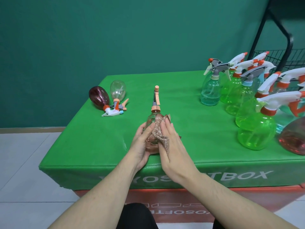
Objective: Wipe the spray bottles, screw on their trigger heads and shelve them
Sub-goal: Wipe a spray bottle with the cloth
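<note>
Holding a clear pink bottle (152, 129) on its side at the box's (99, 146) near edge, left hand (142, 144) grips its base; right hand (171, 146) presses a cloth (159, 129) on it with straight fingers. Peach trigger head (156, 98) on, pointing away. Bottle looks empty.

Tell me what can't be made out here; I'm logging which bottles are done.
Head view only:
- Peach bottle: lower body hidden by left hand, right hand and cloth.
- Red bottle: cut off by the right edge; its head is unseen.
- Rack: cut off by the right edge; shelf contents unseen.
- Bottles at far right overlap; their count is unclear.
- Lettering on the box: partly hidden by the right forearm.
</note>
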The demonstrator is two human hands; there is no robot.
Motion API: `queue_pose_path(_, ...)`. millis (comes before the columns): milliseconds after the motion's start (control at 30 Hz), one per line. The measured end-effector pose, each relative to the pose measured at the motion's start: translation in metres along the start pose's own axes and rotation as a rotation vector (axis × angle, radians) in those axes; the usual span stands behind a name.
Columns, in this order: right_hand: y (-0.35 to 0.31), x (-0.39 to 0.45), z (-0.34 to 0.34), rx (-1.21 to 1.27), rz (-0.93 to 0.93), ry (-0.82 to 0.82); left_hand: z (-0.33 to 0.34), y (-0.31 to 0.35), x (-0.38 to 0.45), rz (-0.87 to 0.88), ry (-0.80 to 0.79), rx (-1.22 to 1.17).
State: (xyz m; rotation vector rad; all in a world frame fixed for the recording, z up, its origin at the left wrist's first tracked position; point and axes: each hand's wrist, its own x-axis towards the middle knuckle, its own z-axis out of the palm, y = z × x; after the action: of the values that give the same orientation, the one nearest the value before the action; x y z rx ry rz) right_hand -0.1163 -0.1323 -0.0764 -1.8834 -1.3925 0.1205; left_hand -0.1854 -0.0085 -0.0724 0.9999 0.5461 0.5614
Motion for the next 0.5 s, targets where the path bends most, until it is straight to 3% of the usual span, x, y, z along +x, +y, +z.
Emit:
queue_pose_path(233, 0.003, 0.035, -0.010, 0.076, 0.034, 0.057, 0.000, 0.000, -0.001, -0.014, -0.067, 0.083)
queue_pose_path(500, -0.008, 0.061, -0.015, 0.239, 0.154, 0.082, -0.002, -0.003, 0.002, -0.058, -0.038, 0.064)
